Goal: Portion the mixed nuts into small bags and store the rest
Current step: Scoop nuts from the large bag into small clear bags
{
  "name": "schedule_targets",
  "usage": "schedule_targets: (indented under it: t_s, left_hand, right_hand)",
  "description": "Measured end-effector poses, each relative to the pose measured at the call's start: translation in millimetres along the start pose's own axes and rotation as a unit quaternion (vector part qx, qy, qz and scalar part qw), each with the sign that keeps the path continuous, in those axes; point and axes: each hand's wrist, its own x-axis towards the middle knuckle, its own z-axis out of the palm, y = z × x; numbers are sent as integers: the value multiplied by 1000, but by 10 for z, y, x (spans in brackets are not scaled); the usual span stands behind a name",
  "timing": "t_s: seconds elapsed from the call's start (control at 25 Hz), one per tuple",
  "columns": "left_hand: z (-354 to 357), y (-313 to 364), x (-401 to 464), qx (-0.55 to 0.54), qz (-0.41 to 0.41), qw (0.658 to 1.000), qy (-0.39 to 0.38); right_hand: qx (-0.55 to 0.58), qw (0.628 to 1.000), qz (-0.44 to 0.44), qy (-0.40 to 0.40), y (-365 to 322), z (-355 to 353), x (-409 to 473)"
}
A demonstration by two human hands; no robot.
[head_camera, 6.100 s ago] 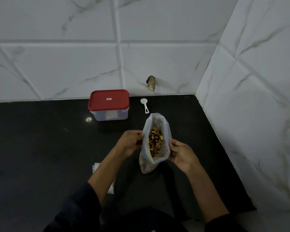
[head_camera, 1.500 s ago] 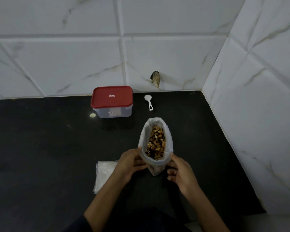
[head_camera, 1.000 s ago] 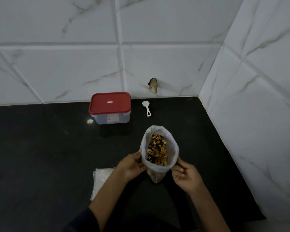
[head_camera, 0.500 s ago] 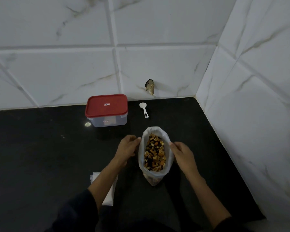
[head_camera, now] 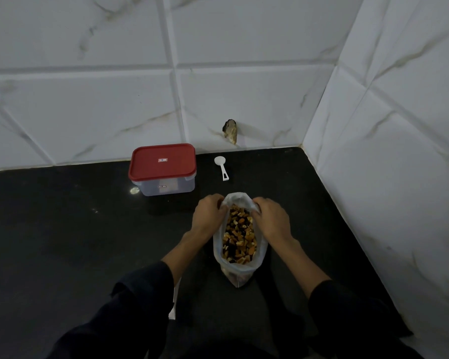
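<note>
A clear plastic bag (head_camera: 238, 270) of mixed nuts (head_camera: 239, 235) stands open on the black counter (head_camera: 62, 242). My left hand (head_camera: 210, 217) pinches the far left part of its rim. My right hand (head_camera: 271, 220) pinches the far right part of the rim. Behind the bag lies a small white scoop (head_camera: 222, 167). A clear container with a red lid (head_camera: 162, 168) stands shut near the back wall. A stack of small empty bags (head_camera: 175, 300) is mostly hidden under my left sleeve.
White marble-look tiled walls meet in a corner at the back right, with the right wall (head_camera: 389, 203) running close beside the bag. A chipped hole (head_camera: 230, 130) marks the back wall low down. The counter stretches away to the left.
Both hands have climbed from the lower sides of the bag to the far part of its rim, gathering the mouth narrower there. The view has shifted so the stack of empty bags is hidden.
</note>
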Motion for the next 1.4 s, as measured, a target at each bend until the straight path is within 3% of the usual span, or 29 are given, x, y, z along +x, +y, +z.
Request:
schedule_targets:
  t_s: [0.32,0.48,0.56,0.64,0.68,0.72,0.76,0.8,0.88,0.92,0.96,1.04,1.12,1.2,1.28,1.4]
  left_hand:
    - [52,31,87,-6,19,1000,-8]
    - [28,23,51,-51,-13,998,-17]
    - [-6,25,62,-100,-60,992,-40]
    - [-36,39,77,-202,-147,966,-68]
    - [-56,50,85,-294,-212,928,-81]
    - [-82,82,68,-398,-278,869,-100]
    - [-104,94,48,-472,-324,812,-114]
    - [-114,81,45,-508,-344,780,-121]
    - [-111,8,63,-480,-338,799,-127]
    - [-119,-21,60,-445,-325,825,-130]
    - [-140,-33,48,-400,-316,851,-128]
    - [-163,-90,10,-286,-299,901,-132]
    - [-173,-129,-22,-204,-284,926,-140]
    - [-163,-156,-33,-154,-271,940,-140]
    - [-185,-107,-70,-226,-308,912,-147]
    - [-163,-60,-182,-523,-376,746,-170]
  right_hand:
    - [24,999,-32,5,3,57,-17]
    - [155,986,49,-25,87,26,-4]
    - [313,932,172,-66,137,-14,12]
    - [475,822,287,-130,174,-73,23]
    - [555,745,331,-166,190,-96,29]
    - [618,667,367,-196,198,-118,28]
    - [653,613,391,-212,203,-120,29]
    - [665,590,402,-220,221,-99,36]
    - [655,595,414,-214,228,-71,54]
    - [637,613,419,-207,214,-76,63]
    - [600,649,424,-198,188,-99,62]
    - [471,762,411,-171,159,-143,-1]
    - [331,865,337,-168,182,-148,-121]
    - [224,918,262,-197,199,-103,-254]
    - [257,904,271,-209,173,-114,-340]
    - [514,760,352,-185,147,-179,-389]
